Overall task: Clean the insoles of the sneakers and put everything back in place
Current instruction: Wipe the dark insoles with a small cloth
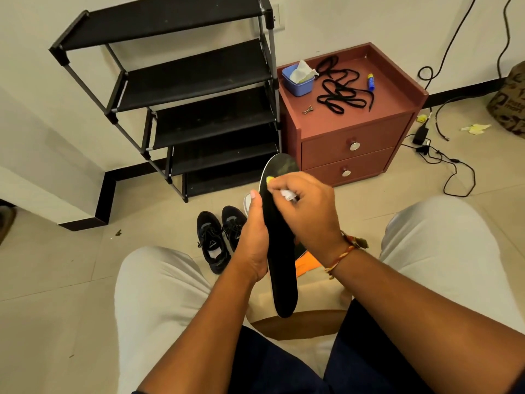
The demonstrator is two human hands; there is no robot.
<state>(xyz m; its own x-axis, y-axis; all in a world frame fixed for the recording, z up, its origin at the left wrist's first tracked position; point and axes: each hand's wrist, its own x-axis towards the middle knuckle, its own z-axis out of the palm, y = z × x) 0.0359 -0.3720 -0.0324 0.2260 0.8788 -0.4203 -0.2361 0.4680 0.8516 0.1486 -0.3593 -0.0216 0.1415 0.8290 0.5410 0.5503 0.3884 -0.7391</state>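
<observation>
My left hand (254, 240) grips a long black insole (279, 277) by its left edge and holds it upright between my knees. My right hand (305, 211) presses a small white wipe (287, 194) against the upper part of the insole. A pair of black sneakers (220, 237) stands on the floor just left of my hands. A white shoe toe (247, 201) shows behind my left thumb. An orange piece (304, 264) peeks out under my right wrist.
A black shoe rack (199, 89) stands against the wall. Beside it is a red-brown bedside cabinet (349, 135) carrying black laces (339, 92), a blue tub of wipes (298, 79) and a small blue tube (370, 81). Cables (443, 160) lie on the floor at right.
</observation>
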